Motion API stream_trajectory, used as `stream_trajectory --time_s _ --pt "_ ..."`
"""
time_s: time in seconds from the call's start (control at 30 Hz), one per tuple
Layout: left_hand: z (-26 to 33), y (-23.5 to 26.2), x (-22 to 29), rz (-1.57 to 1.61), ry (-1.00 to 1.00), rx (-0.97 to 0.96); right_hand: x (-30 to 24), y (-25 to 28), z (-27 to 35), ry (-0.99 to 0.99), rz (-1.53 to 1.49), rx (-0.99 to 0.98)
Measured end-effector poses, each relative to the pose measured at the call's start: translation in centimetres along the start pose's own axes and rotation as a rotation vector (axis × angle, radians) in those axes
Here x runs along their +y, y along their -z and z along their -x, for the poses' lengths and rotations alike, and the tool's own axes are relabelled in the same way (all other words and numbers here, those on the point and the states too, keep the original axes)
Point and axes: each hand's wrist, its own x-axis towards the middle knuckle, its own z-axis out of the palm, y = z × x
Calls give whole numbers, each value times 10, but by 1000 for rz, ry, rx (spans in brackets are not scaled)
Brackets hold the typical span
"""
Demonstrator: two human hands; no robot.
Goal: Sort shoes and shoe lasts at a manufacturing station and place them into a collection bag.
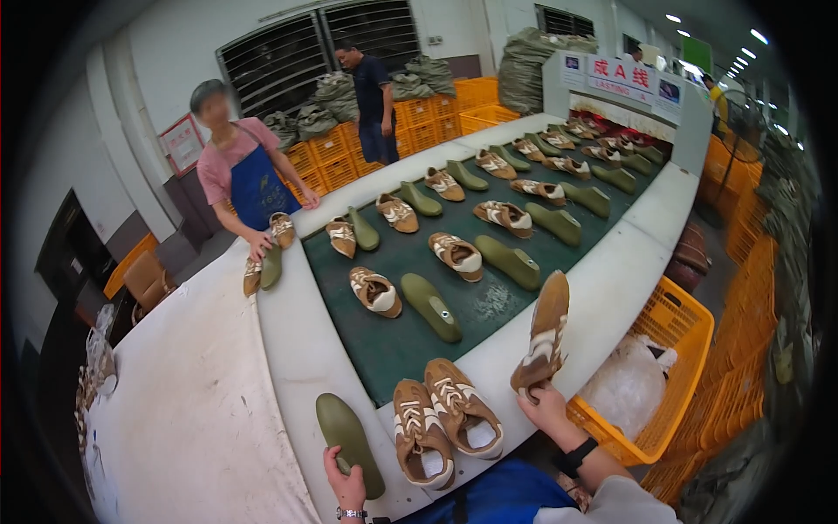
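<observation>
My left hand [344, 482] is closed around the near end of an olive-green shoe last [349, 435], which lies along the white ledge at the near edge of the table. In my right hand [546, 410] a brown sneaker [546, 336] with white stripes is gripped by its heel, toe pointing up, raised above the ledge. Between my hands stand two laced brown sneakers [422, 437] side by side, with pale paper or lining inside. Beyond them, a green conveyor belt [493, 301] carries rows of brown sneakers and green lasts.
A yellow crate [698, 349] holding clear plastic bags stands by the table at my right. At the far left, a co-worker in a blue apron [253, 188] handles shoes and a last. Another person [374, 96] stands near stacked crates. White cloth [192, 384] covers the left table.
</observation>
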Motion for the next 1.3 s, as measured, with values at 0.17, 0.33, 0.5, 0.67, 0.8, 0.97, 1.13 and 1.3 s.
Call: stream_trajectory --time_s 0.17,0.33,0.5,0.67,0.8,0.97,1.13,1.3 --pt "1 -1 3 -37 -40 19 -12 8 -25 82 -51 153" --pt "5 -1 9 -66 -54 54 -25 23 -26 163 -86 233" --pt "11 4 8 -114 -79 55 -44 36 -30 293 -138 379" --pt "4 0 11 -121 -86 39 -12 27 -28 67 108 -130" --pt "-4 -5 1 -24 -96 9 -33 22 -41 142 354 -296" --pt "-4 -3 5 15 -7 -38 -44 12 -40 201 393 -218" --pt "-2 -1 -4 120 26 -59 -39 17 -26 171 296 -163" --pt "2 1 1 43 -5 -31 -37 24 -24 219 20 1"
